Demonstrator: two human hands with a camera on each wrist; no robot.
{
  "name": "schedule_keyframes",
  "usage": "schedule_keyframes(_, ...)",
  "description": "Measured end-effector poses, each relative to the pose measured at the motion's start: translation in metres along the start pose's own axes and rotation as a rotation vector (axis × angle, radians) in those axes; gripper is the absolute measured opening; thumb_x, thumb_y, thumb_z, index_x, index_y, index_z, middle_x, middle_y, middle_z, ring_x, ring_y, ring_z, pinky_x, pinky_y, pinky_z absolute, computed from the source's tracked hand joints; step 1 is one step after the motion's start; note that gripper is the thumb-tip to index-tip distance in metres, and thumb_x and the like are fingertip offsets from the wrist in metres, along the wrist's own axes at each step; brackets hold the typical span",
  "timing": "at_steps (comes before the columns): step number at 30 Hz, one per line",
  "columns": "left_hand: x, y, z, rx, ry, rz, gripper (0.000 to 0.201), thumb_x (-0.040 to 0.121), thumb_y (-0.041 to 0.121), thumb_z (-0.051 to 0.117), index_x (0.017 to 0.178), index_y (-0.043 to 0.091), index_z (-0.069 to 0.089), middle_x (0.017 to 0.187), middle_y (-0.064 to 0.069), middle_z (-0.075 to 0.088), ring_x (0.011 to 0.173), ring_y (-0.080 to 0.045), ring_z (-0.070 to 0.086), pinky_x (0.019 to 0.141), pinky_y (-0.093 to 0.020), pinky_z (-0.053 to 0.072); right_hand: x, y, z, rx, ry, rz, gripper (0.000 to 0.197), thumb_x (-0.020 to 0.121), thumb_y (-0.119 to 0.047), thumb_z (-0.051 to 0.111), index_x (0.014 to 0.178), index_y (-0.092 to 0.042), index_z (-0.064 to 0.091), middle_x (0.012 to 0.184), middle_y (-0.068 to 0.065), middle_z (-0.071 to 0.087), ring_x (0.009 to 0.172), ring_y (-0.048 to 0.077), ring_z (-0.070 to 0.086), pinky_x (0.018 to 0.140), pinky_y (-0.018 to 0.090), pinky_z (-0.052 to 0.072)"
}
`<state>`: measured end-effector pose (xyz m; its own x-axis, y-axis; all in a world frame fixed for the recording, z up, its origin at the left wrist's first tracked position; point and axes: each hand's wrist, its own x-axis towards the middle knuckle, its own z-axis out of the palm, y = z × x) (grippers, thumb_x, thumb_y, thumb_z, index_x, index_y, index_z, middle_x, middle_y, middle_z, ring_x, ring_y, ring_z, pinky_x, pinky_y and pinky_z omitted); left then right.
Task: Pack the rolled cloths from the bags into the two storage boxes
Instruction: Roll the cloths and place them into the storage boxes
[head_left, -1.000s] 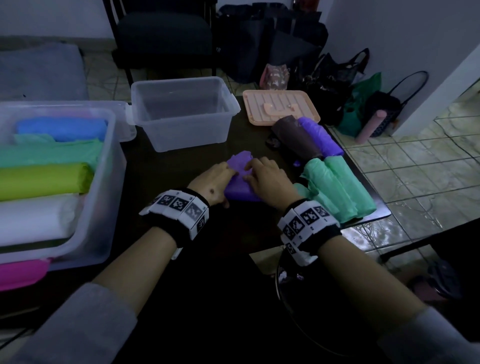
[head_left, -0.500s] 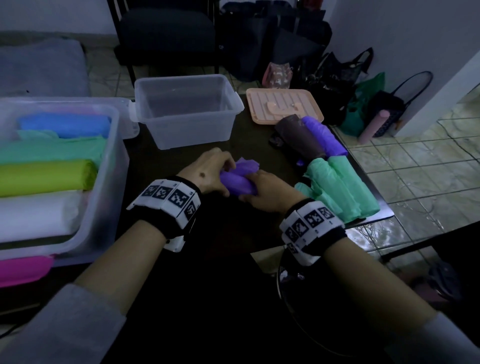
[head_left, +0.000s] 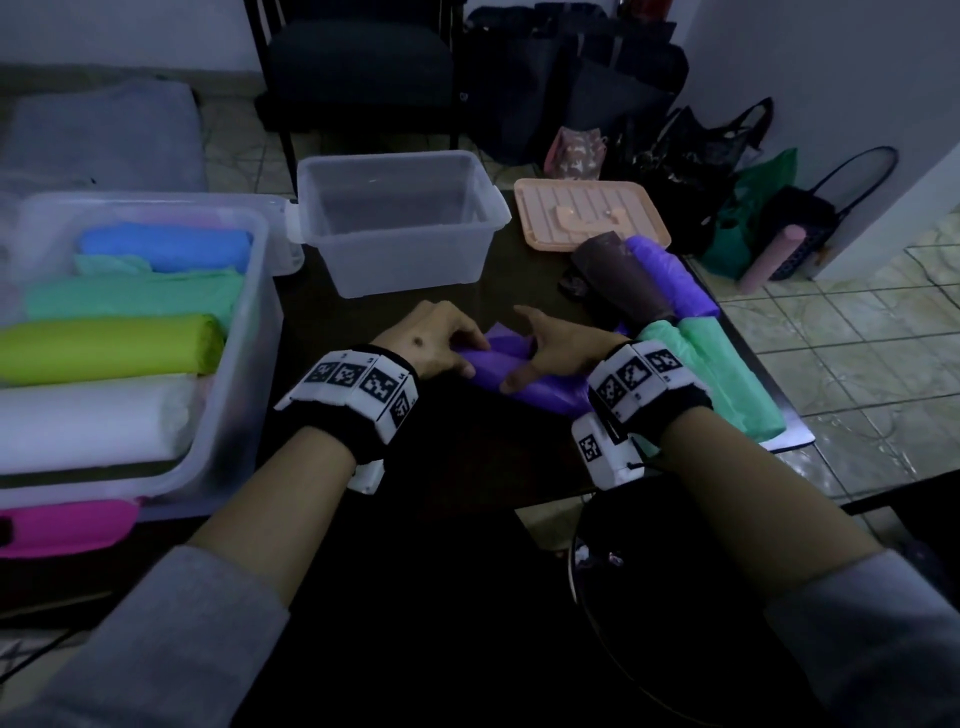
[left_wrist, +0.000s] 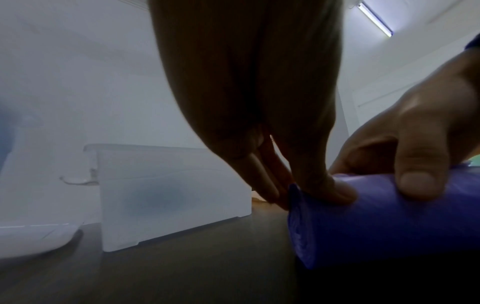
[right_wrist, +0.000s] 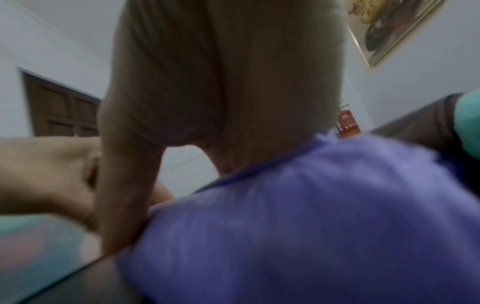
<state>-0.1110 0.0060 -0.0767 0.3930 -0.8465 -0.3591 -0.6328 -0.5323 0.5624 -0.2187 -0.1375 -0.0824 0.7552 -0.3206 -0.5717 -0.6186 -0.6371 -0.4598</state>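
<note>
On the dark surface (head_left: 332, 332), between both boxes | purple rolled cloth (head_left: 524, 382) lying flat | left hand (head_left: 431, 338) fingers clamped on its end, right hand (head_left: 558, 345) fingers curled over it | keep roll tight, lift level into empty box (head_left: 400, 218)

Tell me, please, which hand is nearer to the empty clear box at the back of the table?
Left. The left hand lies just in front of the empty clear box; the right hand sits further right, on the purple roll.
</note>
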Motion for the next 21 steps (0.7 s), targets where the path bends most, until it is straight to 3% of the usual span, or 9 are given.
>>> schedule_keyframes(2,0.000,0.001,-0.001,0.000,0.005,-0.011,0.044,0.083,0.010,0.065,0.125,0.020,0.058,0.133,-0.003,0.053,0.120,-0.017,0.050,0.093,-0.028,0.036,-0.003,-0.004,0.002,-0.012,-0.041,-0.024,0.068,0.080,-0.034,0.071,0.139,-0.017,0.041,0.135,0.008,0.051,0.114,0.022,0.052,0.092,0.030,0.040)
schedule_keyframes(4,0.001,0.002,-0.002,-0.003,0.021,-0.017,0.044,0.084,0.011,0.065,0.126,0.019,0.057,0.135,-0.002,0.052,0.123,-0.018,0.048,0.096,-0.028,0.035,-0.009,-0.008,0.008,-0.071,0.014,-0.084,0.051,0.084,-0.039,0.066,0.126,-0.013,0.054,0.122,0.008,0.059,0.101,0.018,0.055,0.082,0.027,0.040)
schedule_keyframes(6,0.002,0.004,-0.001,-0.002,0.024,-0.026,0.044,0.085,0.011,0.063,0.128,0.019,0.056,0.135,-0.003,0.052,0.124,-0.018,0.048,0.099,-0.030,0.036,-0.013,-0.012,0.017,-0.174,0.108,-0.136,0.054,0.084,-0.041,0.066,0.126,-0.011,0.054,0.120,0.008,0.058,0.101,0.019,0.054,0.081,0.025,0.038)
schedule_keyframes(10,0.005,0.004,-0.001,-0.048,0.038,-0.067,0.042,0.088,0.012,0.060,0.129,0.018,0.055,0.136,-0.002,0.052,0.126,-0.018,0.046,0.101,-0.030,0.035,-0.016,-0.013,0.038,-0.251,0.216,-0.131,0.057,0.087,-0.033,0.064,0.136,-0.012,0.043,0.129,0.009,0.047,0.114,0.022,0.050,0.094,0.030,0.038)
schedule_keyframes(11,0.006,0.003,-0.002,-0.140,0.057,-0.085,0.042,0.089,0.014,0.060,0.130,0.016,0.054,0.136,-0.003,0.052,0.124,-0.017,0.048,0.099,-0.027,0.035,-0.017,-0.012,0.043,-0.242,0.248,-0.140,0.055,0.087,-0.031,0.063,0.135,-0.012,0.043,0.129,0.010,0.047,0.114,0.023,0.050,0.095,0.030,0.037)
schedule_keyframes(13,0.010,-0.002,-0.008,-0.593,0.120,-0.179,0.051,0.091,0.019,0.059,0.138,0.009,0.043,0.138,-0.010,0.048,0.121,-0.019,0.049,0.093,-0.025,0.039,-0.018,-0.010,0.049,-0.229,0.301,-0.175,0.054,0.088,-0.030,0.062,0.135,-0.010,0.043,0.127,0.012,0.048,0.115,0.026,0.049,0.094,0.029,0.037)
schedule_keyframes(16,0.013,-0.008,-0.025,-1.222,0.354,-0.350,0.071,0.088,0.028,0.062,0.145,0.008,0.024,0.148,-0.020,0.029,0.135,-0.033,0.032,0.101,-0.039,0.041,-0.020,-0.010,0.050,-0.196,0.308,-0.173,0.056,0.088,-0.029,0.062,0.137,-0.010,0.041,0.128,0.011,0.047,0.117,0.026,0.048,0.097,0.030,0.037)
schedule_keyframes(18,0.016,-0.014,-0.038,-1.426,0.506,-0.421,0.074,0.087,0.034,0.062,0.144,0.010,0.022,0.149,-0.018,0.025,0.138,-0.038,0.026,0.103,-0.050,0.038,-0.020,-0.011,0.049,-0.193,0.302,-0.167,0.056,0.088,-0.030,0.063,0.137,-0.011,0.042,0.128,0.010,0.048,0.116,0.024,0.049,0.097,0.031,0.037)
schedule_keyframes(21,0.021,-0.019,-0.051,-1.568,0.631,-0.484,0.067,0.090,0.039,0.057,0.141,0.009,0.025,0.143,-0.017,0.032,0.133,-0.038,0.033,0.097,-0.052,0.045,-0.019,-0.012,0.049,-0.218,0.294,-0.176,0.056,0.086,-0.031,0.063,0.135,-0.011,0.043,0.128,0.011,0.049,0.116,0.026,0.050,0.101,0.035,0.040)
